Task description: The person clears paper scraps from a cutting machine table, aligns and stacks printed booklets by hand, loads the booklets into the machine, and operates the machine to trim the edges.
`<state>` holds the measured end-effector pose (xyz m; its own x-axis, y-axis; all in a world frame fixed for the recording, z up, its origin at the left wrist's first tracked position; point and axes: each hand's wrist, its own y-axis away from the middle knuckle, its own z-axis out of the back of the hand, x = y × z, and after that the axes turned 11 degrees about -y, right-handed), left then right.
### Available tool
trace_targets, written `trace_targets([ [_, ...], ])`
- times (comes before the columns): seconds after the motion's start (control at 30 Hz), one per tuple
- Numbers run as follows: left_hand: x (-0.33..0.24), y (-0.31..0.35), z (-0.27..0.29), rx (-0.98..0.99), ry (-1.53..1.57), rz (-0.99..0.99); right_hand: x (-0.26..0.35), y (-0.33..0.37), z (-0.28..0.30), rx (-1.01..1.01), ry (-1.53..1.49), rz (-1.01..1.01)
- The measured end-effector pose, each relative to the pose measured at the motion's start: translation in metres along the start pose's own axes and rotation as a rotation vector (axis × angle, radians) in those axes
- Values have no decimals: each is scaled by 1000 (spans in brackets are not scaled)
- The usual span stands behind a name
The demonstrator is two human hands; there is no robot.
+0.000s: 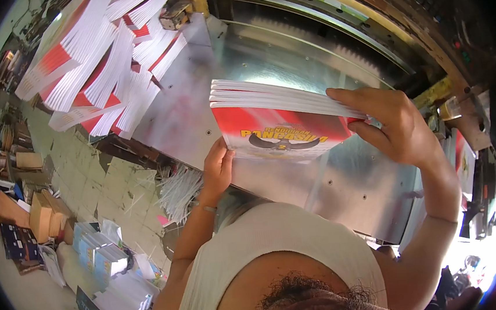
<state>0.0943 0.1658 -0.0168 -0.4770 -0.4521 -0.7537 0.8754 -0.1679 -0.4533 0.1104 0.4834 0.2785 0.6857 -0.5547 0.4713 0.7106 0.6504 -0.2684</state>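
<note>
A small stack of softcover books [280, 120] with red and white covers is held up over the metal machine table. Its top cover tilts toward me, and the white page edges face the far side. My left hand [218, 166] grips the near left corner, thumb on the cover and fingers mostly hidden beneath. At the right end, my right hand [388, 118] is closed on the stack, with thumb and fingers pinching its edge. Beneath the stack, the metal table [355, 187] shows a smooth, shiny surface with small holes.
Piles of similar red and white books [95, 62] lie at the table's far left. A machine with a long slot [332, 37] spans the back. Paper strips [179, 189] hang or lie below the table's left edge. More book stacks [101, 254] and cardboard boxes [45, 212] stand on the floor.
</note>
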Motion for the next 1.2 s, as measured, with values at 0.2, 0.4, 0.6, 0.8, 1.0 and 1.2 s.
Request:
trace_targets([
  [0.2, -36, -69, 50, -21, -5, -176, -10, 65, 2, -213, -136, -258],
  [0.4, -67, -174, 24, 527, 178, -25, -76, 173, -112, -774, -714, -717],
  [0.6, -11, -223, -144, 948, 71, -102, -77, 224, -206, -1119, -1213, -1027],
  [0.8, 6, -285, -188, 571, -99, -316, -127, 190, -194, -1163, -1305, -1146],
  [1.0, -5, -266, -151, -248, 342, -16, -277, 115, -169, -1046, -1301, -1004],
  [1.2, 43, -267, -161, -214, 518, 443, -424, -38, -134, -1044, -1254, -992],
])
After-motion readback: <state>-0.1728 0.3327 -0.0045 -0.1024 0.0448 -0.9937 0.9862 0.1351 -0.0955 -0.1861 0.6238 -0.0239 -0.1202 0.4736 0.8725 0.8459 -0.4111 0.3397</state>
